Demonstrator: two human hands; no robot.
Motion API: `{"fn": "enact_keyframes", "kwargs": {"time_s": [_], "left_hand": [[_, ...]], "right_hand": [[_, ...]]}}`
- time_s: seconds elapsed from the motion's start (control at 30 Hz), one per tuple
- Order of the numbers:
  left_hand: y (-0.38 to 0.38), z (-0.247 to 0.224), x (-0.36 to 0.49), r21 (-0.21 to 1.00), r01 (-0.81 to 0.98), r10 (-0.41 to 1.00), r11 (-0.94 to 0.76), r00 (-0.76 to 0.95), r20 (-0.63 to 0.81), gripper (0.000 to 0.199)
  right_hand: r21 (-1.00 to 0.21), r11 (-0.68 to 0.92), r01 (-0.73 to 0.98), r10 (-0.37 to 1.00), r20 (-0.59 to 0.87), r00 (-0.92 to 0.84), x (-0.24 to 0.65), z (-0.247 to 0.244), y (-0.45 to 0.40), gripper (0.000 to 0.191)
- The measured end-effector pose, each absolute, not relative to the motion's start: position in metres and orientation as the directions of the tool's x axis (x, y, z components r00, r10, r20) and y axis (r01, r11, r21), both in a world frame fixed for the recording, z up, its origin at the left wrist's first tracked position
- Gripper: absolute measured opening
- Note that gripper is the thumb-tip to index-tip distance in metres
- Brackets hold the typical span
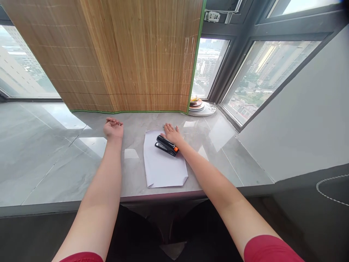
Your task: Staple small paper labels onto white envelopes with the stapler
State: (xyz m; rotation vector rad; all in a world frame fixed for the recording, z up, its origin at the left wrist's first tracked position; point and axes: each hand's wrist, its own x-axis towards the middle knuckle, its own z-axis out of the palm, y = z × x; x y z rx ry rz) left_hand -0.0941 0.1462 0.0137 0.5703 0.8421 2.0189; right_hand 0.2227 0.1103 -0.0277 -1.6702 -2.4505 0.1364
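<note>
My left hand (112, 128) rests on the grey marble-look sill with its palm turned up and the fingers curled in. Something tiny may be among those fingertips, but I cannot make it out. White paper (165, 169) lies on the sill between my arms, its lower corners bent. Across its upper part sits a black stapler (167, 145) with an orange piece at one end. My right hand (173, 134) lies flat with fingers stretched out at the paper's top right corner, just beyond the stapler. A small dark bit shows beside its fingertips, too small to name.
A bamboo blind (141, 54) with green edging hangs down to the back of the sill (54, 153). Stacked plates (200, 107) stand in the corner beside the window frame. A white wall (294, 109) closes off the right side, with a beaded cord (323, 183) hanging lower down.
</note>
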Motion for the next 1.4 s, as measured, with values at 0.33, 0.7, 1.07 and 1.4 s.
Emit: {"fn": "enact_keyframes", "kwargs": {"time_s": [0.33, 0.7, 1.07, 1.4], "left_hand": [[0.146, 0.007, -0.109, 0.571, -0.612, 0.807, -0.548, -0.566, 0.168, 0.053], [0.152, 0.002, -0.109, 0.483, -0.693, 0.83, -0.536, -0.536, 0.154, 0.052], [0.144, 0.01, -0.1, 0.614, -0.608, 0.831, -0.503, -0.536, 0.15, 0.045], [0.147, 0.007, -0.1, 0.61, -0.62, 0.838, -0.493, -0.527, 0.142, 0.045]], "right_hand": [[-0.165, 0.573, 0.803, 0.788, 0.379, -0.485, 0.15, -0.003, 0.096, 0.053], [-0.147, -0.12, 0.982, 0.979, 0.149, 0.142, 0.362, -0.008, 0.104, 0.037], [-0.194, -0.033, 0.98, 0.974, 0.213, 0.074, 0.345, -0.004, 0.097, 0.041], [-0.514, 0.576, 0.636, 0.8, 0.195, -0.567, 0.19, 0.013, 0.03, 0.041]]}}
